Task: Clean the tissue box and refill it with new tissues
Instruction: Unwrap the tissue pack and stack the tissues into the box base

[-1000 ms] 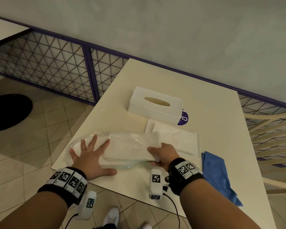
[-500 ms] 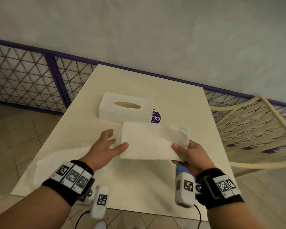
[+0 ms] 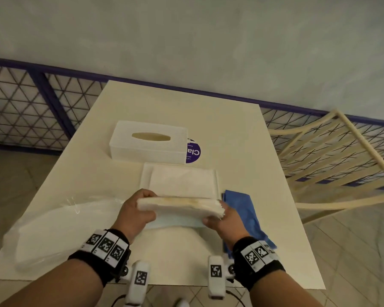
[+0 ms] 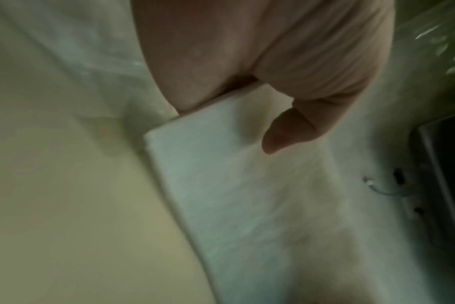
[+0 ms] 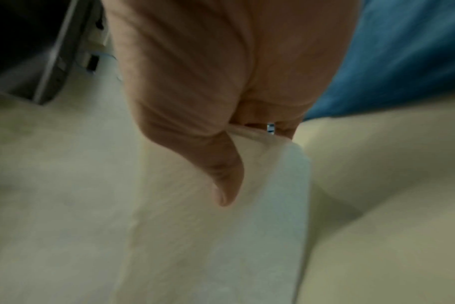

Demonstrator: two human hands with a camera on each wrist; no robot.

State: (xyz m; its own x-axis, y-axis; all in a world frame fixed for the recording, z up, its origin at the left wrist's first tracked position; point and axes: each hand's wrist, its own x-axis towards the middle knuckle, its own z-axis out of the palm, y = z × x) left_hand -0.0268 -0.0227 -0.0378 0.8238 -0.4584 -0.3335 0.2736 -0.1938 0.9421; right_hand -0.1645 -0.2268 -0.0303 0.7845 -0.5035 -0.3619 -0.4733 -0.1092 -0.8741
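Observation:
A white stack of tissues (image 3: 180,208) is held on edge above the table, in front of me. My left hand (image 3: 135,212) grips its left end, thumb on the near face (image 4: 286,133). My right hand (image 3: 223,219) grips the right end, thumb likewise across the stack (image 5: 226,185). The white tissue box cover (image 3: 149,141) with its oval slot stands farther back. Its flat white base tray (image 3: 182,181) lies between the cover and my hands.
An empty clear plastic wrapper (image 3: 60,227) lies at the table's near left. A blue cloth (image 3: 244,213) lies right of my right hand. A purple round sticker (image 3: 193,151) shows beside the cover. A cream chair (image 3: 333,160) stands to the right; a mesh fence runs behind.
The tissue stack came out of the wrapper, which stayed on the left. Both hands now grip the stack's ends and have turned it on edge, nearer to me than half a second ago.

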